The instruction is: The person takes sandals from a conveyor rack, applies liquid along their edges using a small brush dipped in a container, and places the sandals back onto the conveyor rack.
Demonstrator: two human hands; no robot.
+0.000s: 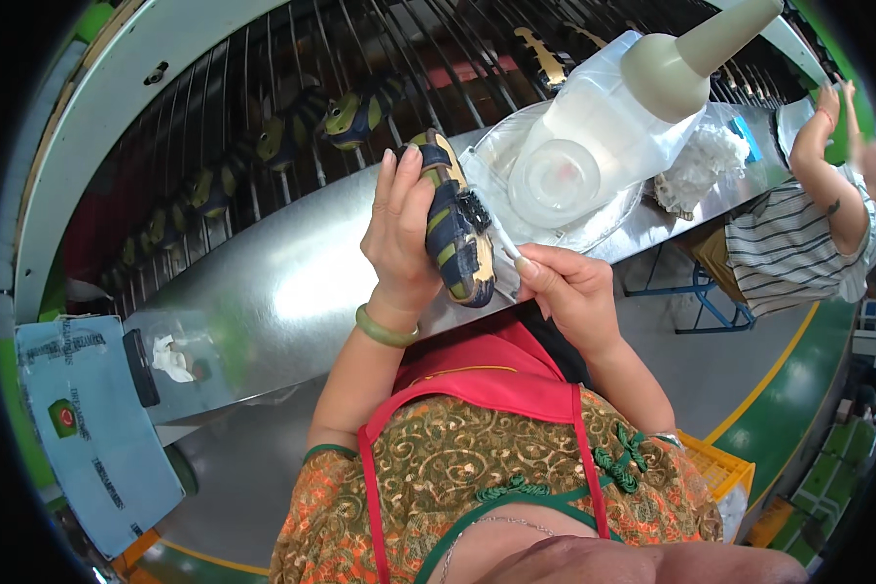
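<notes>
Above the near edge of the metal ledge, my left hand (399, 229) grips a navy and olive striped sandal-like shoe (443, 226). The shoe is tipped on its side, with its tan underside facing right. A slim brush (505, 239) with a white handle is pinched in my right hand (571, 289). Its dark bristles touch the shoe's underside along the middle. Just beyond the brush, a translucent squeeze bottle (594, 122) with a beige spout leans over a round clear plastic dish (636, 201) and a small clear cup (558, 182).
Behind the metal ledge (292, 258) runs a rack of rods (307, 88) carrying several similar shoes (362, 109). Crumpled white material (703, 167) lies right of the bottle. A blue box (92, 419) stands at the left. Another person (798, 229) in a striped top sits at the far right.
</notes>
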